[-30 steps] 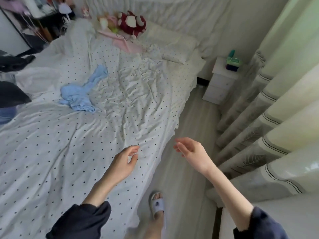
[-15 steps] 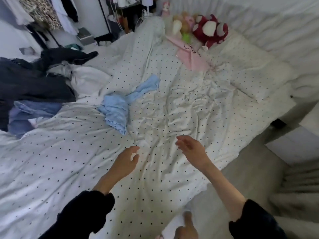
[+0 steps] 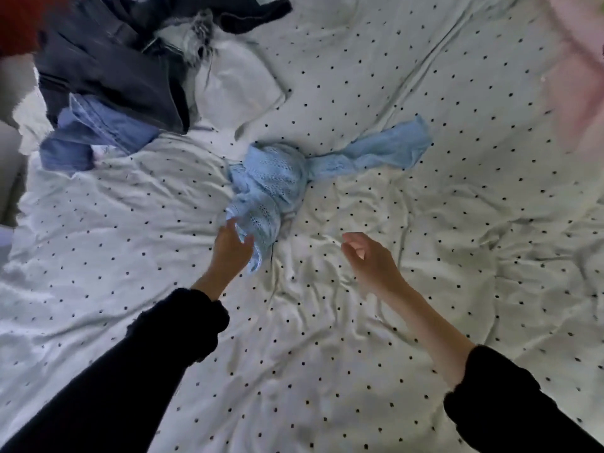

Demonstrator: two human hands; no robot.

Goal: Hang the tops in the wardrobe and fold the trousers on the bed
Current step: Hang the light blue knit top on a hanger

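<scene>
A crumpled light blue knit top (image 3: 274, 184) lies in the middle of the white polka-dot bed (image 3: 327, 354), one sleeve stretched out to the right. My left hand (image 3: 230, 248) reaches its near edge, fingers spread and touching the fabric. My right hand (image 3: 367, 256) hovers over the sheet to the right of the top, fingers loosely curled, holding nothing. A heap of clothes sits at the upper left: dark grey trousers (image 3: 114, 70), blue denim (image 3: 94, 132) and a white garment (image 3: 235, 89).
A pink cloth (image 3: 575, 86) lies at the bed's upper right edge. Something red (image 3: 16, 21) shows in the top left corner. The sheet is wrinkled all around the blue top.
The view has swung in over the bed. Both hands have moved forward toward the blue top, and my left hand now touches its near edge.
</scene>
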